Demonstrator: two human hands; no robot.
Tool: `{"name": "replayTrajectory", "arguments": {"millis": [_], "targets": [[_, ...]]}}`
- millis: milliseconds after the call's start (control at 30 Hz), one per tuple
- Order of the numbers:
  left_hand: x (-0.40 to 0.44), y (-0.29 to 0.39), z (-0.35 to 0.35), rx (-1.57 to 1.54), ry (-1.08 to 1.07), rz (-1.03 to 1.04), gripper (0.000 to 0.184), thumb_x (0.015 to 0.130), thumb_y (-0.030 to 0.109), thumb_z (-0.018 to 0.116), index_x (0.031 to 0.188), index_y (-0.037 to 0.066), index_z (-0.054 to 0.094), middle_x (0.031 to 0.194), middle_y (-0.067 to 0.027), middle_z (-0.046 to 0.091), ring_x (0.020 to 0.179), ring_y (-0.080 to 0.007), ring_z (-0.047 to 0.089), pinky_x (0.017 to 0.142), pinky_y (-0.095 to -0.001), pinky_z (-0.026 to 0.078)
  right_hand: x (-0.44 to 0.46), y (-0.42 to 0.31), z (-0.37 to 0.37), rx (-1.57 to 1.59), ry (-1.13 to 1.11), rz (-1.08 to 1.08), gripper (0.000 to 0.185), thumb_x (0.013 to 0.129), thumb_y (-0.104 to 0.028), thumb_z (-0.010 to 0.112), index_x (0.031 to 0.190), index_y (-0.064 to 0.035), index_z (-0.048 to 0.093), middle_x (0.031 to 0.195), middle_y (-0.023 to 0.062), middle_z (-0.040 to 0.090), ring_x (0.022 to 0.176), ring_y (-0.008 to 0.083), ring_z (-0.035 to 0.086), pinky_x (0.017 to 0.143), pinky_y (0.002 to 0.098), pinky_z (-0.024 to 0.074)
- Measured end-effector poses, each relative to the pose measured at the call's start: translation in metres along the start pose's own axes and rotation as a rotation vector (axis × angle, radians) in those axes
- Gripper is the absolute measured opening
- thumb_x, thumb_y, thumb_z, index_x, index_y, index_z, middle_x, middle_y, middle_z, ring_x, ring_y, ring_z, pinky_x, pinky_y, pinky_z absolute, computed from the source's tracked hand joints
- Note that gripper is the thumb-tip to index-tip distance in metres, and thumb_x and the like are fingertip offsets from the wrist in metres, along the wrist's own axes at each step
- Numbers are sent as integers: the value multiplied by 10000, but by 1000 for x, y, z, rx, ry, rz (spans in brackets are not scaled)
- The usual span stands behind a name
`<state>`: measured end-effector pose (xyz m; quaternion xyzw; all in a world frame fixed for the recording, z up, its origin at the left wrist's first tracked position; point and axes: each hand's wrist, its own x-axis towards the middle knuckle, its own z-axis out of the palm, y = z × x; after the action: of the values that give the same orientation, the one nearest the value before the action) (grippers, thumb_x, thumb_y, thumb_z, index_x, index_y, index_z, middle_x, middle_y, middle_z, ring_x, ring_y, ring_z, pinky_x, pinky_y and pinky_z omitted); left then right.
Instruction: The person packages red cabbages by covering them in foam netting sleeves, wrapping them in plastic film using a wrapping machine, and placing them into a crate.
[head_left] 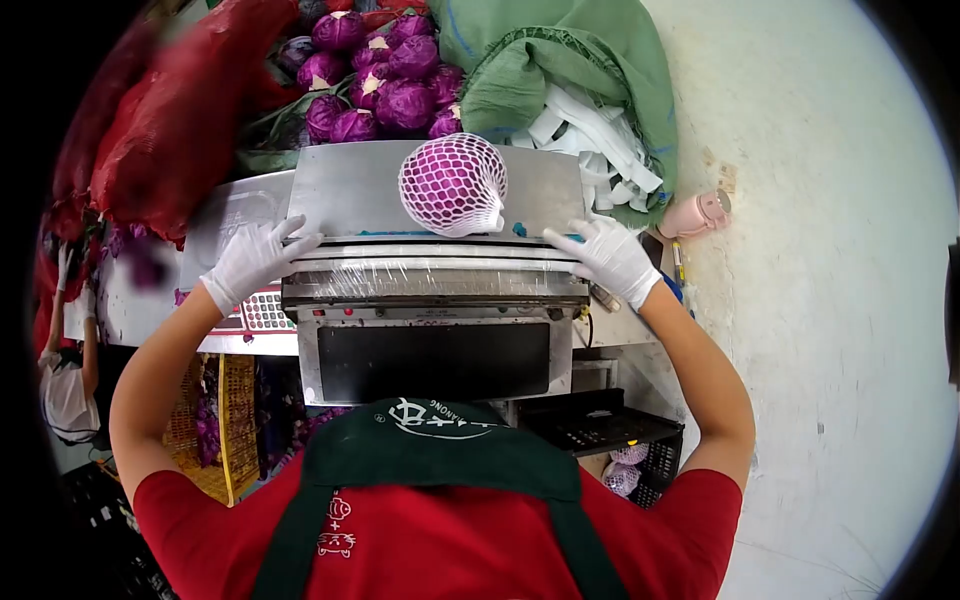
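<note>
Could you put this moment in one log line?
left hand: gloved, at film-wrapping machine, left end; right hand: gloved, right end; net-sleeved purple cabbage: on metal plate; bare purple cabbages: piled behind

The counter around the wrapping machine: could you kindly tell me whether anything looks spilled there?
Yes: purple scraps lie loose on the counter, left of the machine; they look like stray cabbage leaf, unlike the whole heads piled behind.

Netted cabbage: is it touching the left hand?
Apart. The head view shows bare metal plate between the netted cabbage and the fingertips of the left hand.
</note>
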<state>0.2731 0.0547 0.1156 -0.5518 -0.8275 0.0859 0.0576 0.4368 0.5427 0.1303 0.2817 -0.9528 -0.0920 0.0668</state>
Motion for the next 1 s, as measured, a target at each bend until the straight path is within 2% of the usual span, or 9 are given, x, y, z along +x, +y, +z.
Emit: {"name": "replayTrajectory", "arguments": {"millis": [167, 367, 400, 567, 700, 767, 833, 967, 1000], "targets": [[37, 37, -10, -102, 17, 161, 514, 725, 217, 692, 1222, 263, 564, 1173, -104, 559, 781, -264, 652, 630, -362, 548, 21, -28, 25, 26, 9, -205, 180, 799, -167, 570, 975, -194, 596, 903, 39, 556, 734, 218, 593, 600, 329, 504], [22, 56, 34, -606, 274, -197, 160, 865, 173, 610, 1011, 115, 642, 1270, -127, 564, 802, -233, 665, 698, -306, 524, 9, -60, 2, 1261, -81, 624, 37, 891, -60, 557, 888, -24, 550, 836, 65, 609, 689, 134, 636, 616, 267, 503], [17, 66, 10, -1288, 205, -475, 95, 911, 137, 569, 933, 46, 585, 1283, -126, 564, 838, -180, 672, 704, -290, 520, 8, -59, -18, 1341, -84, 690, 28, 899, -45, 559, 893, -20, 550, 814, 59, 612, 672, 115, 631, 615, 249, 504], [21, 61, -81, -1677, 645, -622, 74, 961, 70, 450, 990, 35, 509, 1217, -181, 583, 964, -200, 642, 857, -326, 518, 24, -28, -88, 1313, 643, 445, 35, 924, 29, 491, 910, 9, 516, 849, 104, 626, 760, 152, 632, 665, 255, 508], [92, 28, -72, -1128, 812, -230, 640, 808, 145, 703, 1341, -4, 382, 1292, -144, 524, 1210, -242, 496, 1039, -350, 384, 70, 28, -26, 617, 783, 196, 254, 909, 45, 473, 1159, 27, 512, 1072, 135, 591, 903, 195, 621, 781, 305, 505], [125, 19, -30, -824, 488, -75, 1156, 576, 299, 878, 1461, -8, 201, 1482, -224, 282, 1385, -328, 265, 1139, -427, 225, 103, 31, 2, 151, 198, 236, 572, 769, 61, 596, 1316, -50, 466, 1303, 228, 480, 1074, 324, 568, 889, 373, 483], [148, 31, -5, -786, 292, -76, 1220, 536, 411, 885, 1475, 47, 196, 1485, -233, 266, 1394, -365, 240, 1139, -437, 233, 125, 18, 26, 350, 113, 126, 732, 714, -31, 666, 1388, -50, 381, 1431, 231, 347, 1174, 347, 497, 989, 431, 420], [169, 32, 9, -1547, 245, -297, 983, 692, 213, 817, 1477, 107, 237, 1346, -148, 493, 1246, -242, 475, 1059, -348, 385, 145, -17, 15, 1982, 156, 467, 1002, 669, -160, 818, 1457, -46, 209, 1405, 210, 397, 1257, 284, 451, 1052, 419, 379], [173, 33, 7, -1740, 269, -338, 898, 743, 160, 780, 1471, 105, 258, 1342, -129, 495, 1226, -210, 484, 1052, -338, 391, 137, -9, 22, 1723, 85, 438, 1016, 659, -164, 835, 1453, -35, 214, 1377, 191, 433, 1251, 246, 453, 1037, 394, 397]]}}
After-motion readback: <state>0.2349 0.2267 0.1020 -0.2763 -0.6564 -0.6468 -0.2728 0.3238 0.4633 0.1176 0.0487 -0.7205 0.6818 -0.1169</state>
